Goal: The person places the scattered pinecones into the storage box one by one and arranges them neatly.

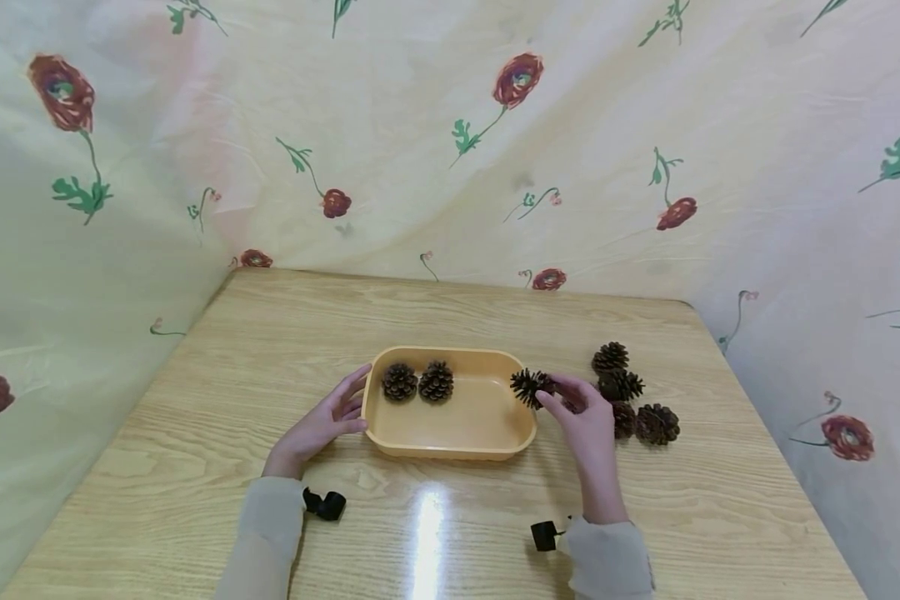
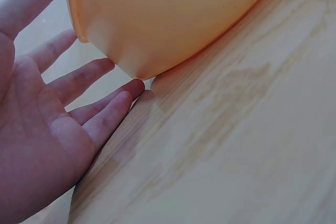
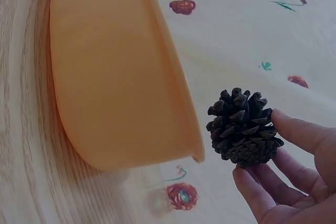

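Wooden surface (image 1: 195,400), floral cloth behind. Right hand (image 1: 588,417) pinches pine cone (image 3: 242,128) at tray (image 1: 450,454) right rim; light, brittle scales, so hold across its body. Left hand (image 1: 322,425) flat-fingered, touching tray's left wall.

Orange tray (image 1: 390,440), brown pine cones (image 1: 436,381), red-flowered cream cloth (image 1: 450,142).

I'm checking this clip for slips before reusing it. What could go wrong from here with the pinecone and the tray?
1. The right hand pinches the pinecone only at the fingertips, at the tray's rim; a loose grip may drop it outside.
2. The left hand merely rests open against the tray, so a knock could slide it.
3. The loose pinecones sit close behind the right hand and could get scattered.
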Demonstrator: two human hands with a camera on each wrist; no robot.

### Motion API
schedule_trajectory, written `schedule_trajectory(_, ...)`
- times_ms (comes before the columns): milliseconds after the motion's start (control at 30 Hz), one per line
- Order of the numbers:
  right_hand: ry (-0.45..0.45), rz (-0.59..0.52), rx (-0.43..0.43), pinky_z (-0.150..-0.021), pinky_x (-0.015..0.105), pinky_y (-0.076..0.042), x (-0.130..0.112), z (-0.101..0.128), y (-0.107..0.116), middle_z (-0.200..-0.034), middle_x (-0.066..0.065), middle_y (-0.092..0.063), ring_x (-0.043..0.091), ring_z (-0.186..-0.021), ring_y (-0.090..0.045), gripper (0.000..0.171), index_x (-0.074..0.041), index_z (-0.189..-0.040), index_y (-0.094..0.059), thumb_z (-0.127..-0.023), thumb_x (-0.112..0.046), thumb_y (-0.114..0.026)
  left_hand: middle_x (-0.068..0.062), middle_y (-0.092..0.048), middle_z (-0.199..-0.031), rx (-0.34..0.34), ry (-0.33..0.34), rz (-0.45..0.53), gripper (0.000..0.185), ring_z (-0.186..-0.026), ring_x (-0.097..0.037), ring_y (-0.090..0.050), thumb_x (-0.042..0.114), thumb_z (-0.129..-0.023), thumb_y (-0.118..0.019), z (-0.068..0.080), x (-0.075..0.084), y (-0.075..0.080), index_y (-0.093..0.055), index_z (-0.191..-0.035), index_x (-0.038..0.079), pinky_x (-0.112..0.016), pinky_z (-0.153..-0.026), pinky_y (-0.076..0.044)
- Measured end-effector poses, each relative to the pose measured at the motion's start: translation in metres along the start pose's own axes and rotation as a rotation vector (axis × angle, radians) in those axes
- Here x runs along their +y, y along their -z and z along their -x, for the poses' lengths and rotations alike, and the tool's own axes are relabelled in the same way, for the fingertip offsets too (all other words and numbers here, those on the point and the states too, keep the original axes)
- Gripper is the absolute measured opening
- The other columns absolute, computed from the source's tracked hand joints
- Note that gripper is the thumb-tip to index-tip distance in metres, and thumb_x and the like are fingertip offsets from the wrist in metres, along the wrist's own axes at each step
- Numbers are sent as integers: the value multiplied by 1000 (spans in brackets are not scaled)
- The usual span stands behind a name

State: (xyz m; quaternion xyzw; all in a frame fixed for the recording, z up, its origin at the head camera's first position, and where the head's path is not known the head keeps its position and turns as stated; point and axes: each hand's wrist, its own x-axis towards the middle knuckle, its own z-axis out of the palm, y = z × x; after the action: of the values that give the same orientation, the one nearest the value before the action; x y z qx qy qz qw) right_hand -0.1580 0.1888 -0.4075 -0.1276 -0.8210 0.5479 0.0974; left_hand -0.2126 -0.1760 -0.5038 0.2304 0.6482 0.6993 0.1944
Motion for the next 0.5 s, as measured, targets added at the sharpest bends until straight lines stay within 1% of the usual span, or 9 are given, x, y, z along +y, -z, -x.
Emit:
schedule_trajectory(67,-1,-9,-15,-98,28,-43,-2,-2,-4,-124,12,-57,18,-113,-52,44,-5,-119,-58,-81,-21,-72,-12,-14,-153,-1,0,0,83,-137,-36,-20,-2,-86,-59,0,0,0,-14,-149,27,-46,-112,-17)
schedule_trajectory(200,26,-38,-44,-99,31,-44,-4,-7,-12,-123,16,-57,20,-114,-52,42,-1,-118,-58,-80,-14,-72,-12,-13,-153,-4,-5,0,82,-137,-37,-20,-2,-86,-59,0,0,0,-13,-149,26,-47,-112,-17)
schedule_trajectory(233,34,-42,-52,-98,33,-44,-4,-8,-14,-123,17,-57,21,-115,-52,42,-1,-118,-58,-80,-13,-71,-13,-13,-153,-5,-6,0,82,-137,-37,-19,-2,-86,-59,0,0,0,-13,-149,26,-47,-112,-17)
schedule_trajectory(367,59,-44,-88,-92,28,-48,-4,-13,-22,-122,16,-57,22,-115,-53,41,-1,-117,-58,-81,-14,-71,-13,-13,-153,-9,-9,-6,83,-137,-37,-19,-2,-86,-59,0,1,0,-13,-149,26,-46,-112,-17)
schedule_trajectory(433,65,-47,-98,-92,28,-49,-4,-15,-26,-121,16,-57,22,-115,-53,41,-1,-116,-59,-80,-14,-72,-13,-13,-153,-12,-10,-15,83,-137,-37,-19,-1,-86,-59,0,1,0,-12,-149,26,-45,-112,-18)
schedule_trajectory(500,69,-54,-106,-94,31,-48,-3,-18,-30,-121,16,-58,24,-115,-53,40,0,-115,-59,-79,-13,-72,-14,-12,-153,-15,-12,-27,83,-137,-38,-19,-1,-87,-59,0,1,1,-11,-149,25,-42,-112,-20)
